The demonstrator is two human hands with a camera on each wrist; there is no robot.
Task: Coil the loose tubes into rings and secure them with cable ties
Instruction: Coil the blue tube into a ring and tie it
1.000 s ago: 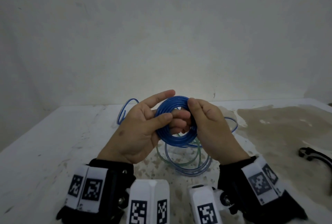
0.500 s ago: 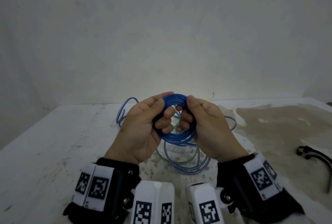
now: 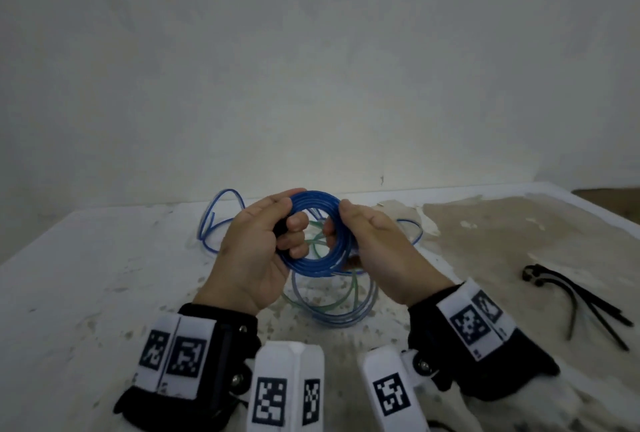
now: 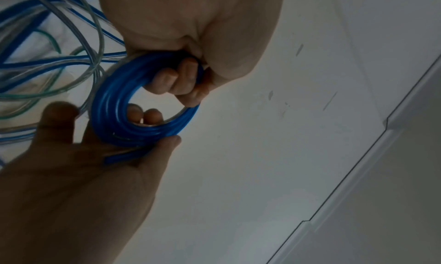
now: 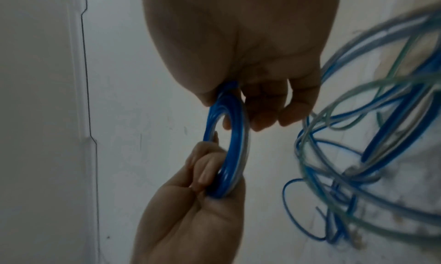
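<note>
A: Nearest the camera, what are the hands doing?

B: Both hold the blue coil (image 3: 313, 234) up off the counter (image 3: 86, 293). The left hand (image 3: 256, 251) grips its left side, the fingers (image 4: 176, 83) curled through the ring and the thumb lying over the top. The right hand (image 3: 377, 248) pinches the right side between thumb and the fingers (image 5: 264, 109) behind.

A: So which step is this?

B: By the look of it, coiling is nearly finished and the ring is being squared up; no tie is on it yet.

A: And what does the next move call for?

B: Probably one hand keeping every turn clamped so the springy tube cannot unwind, while the other reaches right, well apart, for the black cable ties (image 3: 575, 296). Whether a free tail is left to wind in cannot be told.

A: What lies beyond the hands?

B: The loose tubes (image 3: 332, 303), clear, green and blue, sprawl on the counter just under and behind the coil, with a blue loop (image 3: 214, 220) farther back toward the wall (image 3: 311, 67).

A: What differs from a second ago?

B: The left forefinger then stuck out straight over the coil; now it is wrapped round. The hands have also drawn apart, so the ring's opening shows between them.
</note>
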